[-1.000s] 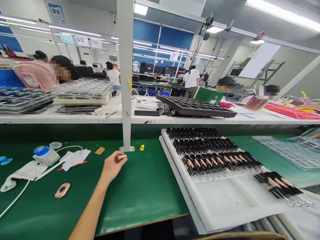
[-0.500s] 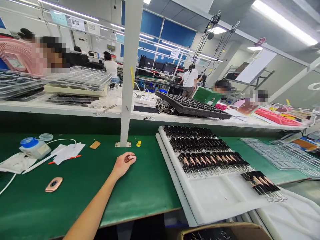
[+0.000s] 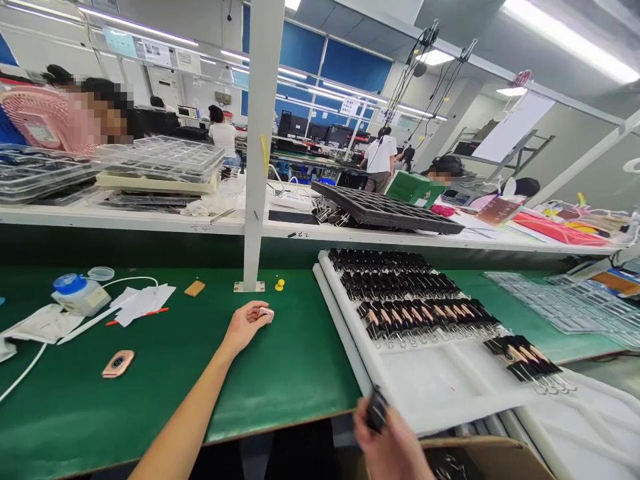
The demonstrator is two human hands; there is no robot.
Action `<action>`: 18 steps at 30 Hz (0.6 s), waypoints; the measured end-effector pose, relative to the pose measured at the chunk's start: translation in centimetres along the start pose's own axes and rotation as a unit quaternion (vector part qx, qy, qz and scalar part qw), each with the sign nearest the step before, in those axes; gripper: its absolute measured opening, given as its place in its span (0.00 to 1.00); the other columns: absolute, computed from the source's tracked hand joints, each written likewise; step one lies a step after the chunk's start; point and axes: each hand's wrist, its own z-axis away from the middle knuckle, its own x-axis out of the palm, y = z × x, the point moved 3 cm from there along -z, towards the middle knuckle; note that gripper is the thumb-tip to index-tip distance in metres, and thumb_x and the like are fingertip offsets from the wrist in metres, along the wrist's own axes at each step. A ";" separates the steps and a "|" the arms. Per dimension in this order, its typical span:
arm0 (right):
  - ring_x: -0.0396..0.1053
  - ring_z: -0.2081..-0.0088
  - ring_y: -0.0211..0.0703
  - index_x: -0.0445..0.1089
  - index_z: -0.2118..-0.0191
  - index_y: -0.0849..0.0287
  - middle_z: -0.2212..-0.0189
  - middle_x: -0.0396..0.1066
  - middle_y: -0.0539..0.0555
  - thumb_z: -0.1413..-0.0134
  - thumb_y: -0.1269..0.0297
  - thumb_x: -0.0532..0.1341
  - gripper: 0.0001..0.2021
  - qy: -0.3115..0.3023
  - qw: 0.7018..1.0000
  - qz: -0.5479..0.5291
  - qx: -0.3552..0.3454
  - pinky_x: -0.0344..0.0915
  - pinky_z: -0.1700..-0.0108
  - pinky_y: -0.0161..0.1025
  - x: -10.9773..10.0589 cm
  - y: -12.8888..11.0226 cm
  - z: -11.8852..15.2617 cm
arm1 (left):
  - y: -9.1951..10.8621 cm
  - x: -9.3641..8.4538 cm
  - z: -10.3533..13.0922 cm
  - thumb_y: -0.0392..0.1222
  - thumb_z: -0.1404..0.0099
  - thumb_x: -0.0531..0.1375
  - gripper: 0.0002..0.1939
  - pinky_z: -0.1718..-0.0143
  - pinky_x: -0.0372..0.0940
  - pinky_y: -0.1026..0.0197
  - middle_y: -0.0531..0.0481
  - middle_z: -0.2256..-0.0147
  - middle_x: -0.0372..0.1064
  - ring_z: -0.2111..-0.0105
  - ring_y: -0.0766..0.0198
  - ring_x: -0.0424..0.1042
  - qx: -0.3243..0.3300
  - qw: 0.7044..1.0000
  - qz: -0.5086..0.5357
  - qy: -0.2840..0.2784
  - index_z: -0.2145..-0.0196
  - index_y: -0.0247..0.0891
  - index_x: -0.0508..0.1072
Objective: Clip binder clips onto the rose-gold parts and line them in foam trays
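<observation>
My left hand (image 3: 243, 329) rests on the green mat (image 3: 295, 373), fingers curled round a small rose-gold watch case (image 3: 267, 314). Low in the view, over the mat's front edge, my right hand (image 3: 393, 445) grips a black binder clip (image 3: 376, 409); motion blurs both. Another rose-gold watch case (image 3: 119, 364) lies on the mat, its round dark sensor facing up. To the right, a white foam tray (image 3: 425, 380) carries rows of clipped watch cases (image 3: 425, 313), with a small separate group (image 3: 523, 359) at its right side.
A cardboard box (image 3: 480, 448) with binder clips stands below the tray. A white post (image 3: 257, 167) rises from the mat beside a yellow pin-like piece (image 3: 280, 285). At left are a blue-capped bottle (image 3: 83, 297) and papers (image 3: 145, 305). Clear plastic trays (image 3: 545, 303) lie right.
My right hand has come into view from below, holding a black binder clip. My left hand stays in nearly the same place with the watch case. The view has shifted slightly.
</observation>
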 end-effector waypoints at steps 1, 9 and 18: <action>0.73 0.66 0.48 0.76 0.68 0.56 0.67 0.76 0.58 0.46 0.47 0.68 0.16 -0.053 0.998 -0.011 0.019 0.69 0.65 0.45 3.2 1.0 -0.4 | 0.2 -0.1 0.1 0.50 0.51 0.75 0.25 0.61 0.70 0.58 0.43 0.64 0.80 0.65 0.57 0.78 -0.006 1.000 0.005 0.003 0.57 0.37 0.79; 0.73 0.65 0.43 0.75 0.63 0.60 0.65 0.75 0.55 0.45 0.45 0.67 0.19 -0.222 0.964 0.141 0.025 0.69 0.58 0.43 12.5 6.6 -10.7 | 0.9 -1.0 0.4 0.51 0.50 0.75 0.29 0.71 0.65 0.63 0.42 0.64 0.80 0.73 0.64 0.73 -0.020 0.996 0.081 0.018 0.53 0.34 0.79; 0.71 0.73 0.37 0.76 0.61 0.63 0.72 0.75 0.52 0.54 0.50 0.73 0.21 -0.212 0.973 0.086 0.037 0.68 0.69 0.37 15.9 8.5 -17.8 | 1.5 -1.1 0.5 0.48 0.50 0.77 0.28 0.69 0.65 0.62 0.42 0.64 0.80 0.69 0.62 0.75 -0.043 0.987 0.150 0.036 0.54 0.33 0.78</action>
